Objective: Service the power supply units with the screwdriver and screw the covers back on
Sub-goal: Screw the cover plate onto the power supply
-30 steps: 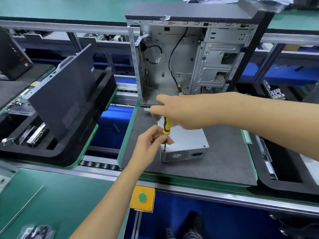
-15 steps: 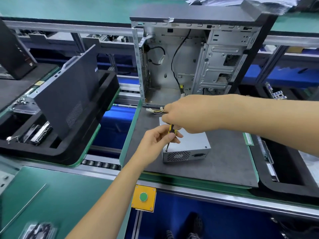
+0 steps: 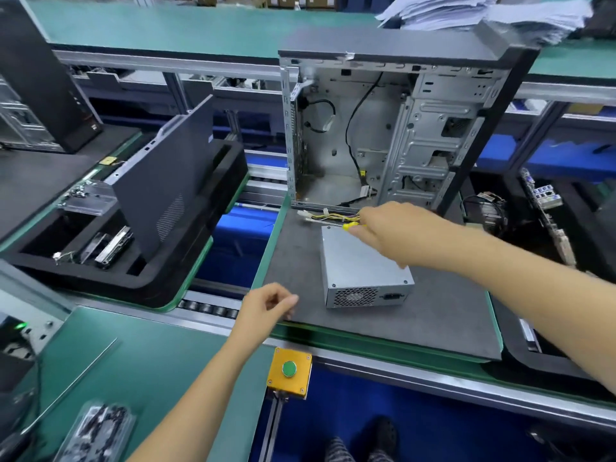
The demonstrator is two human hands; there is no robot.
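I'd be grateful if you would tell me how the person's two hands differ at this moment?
The right hand reaches across above the power supply unit; the left hand sits nearer, off the unit, by the grey mat's front edge. The right hand grips the yellow-handled screwdriver, lying roughly level; the left hand has its fingertips drawn together, and whether it pinches anything cannot be told. Both are bare.

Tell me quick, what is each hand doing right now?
Left hand: fingers loosely curled, holding nothing visible.
Right hand: holds the yellow-handled screwdriver over the power supply unit.
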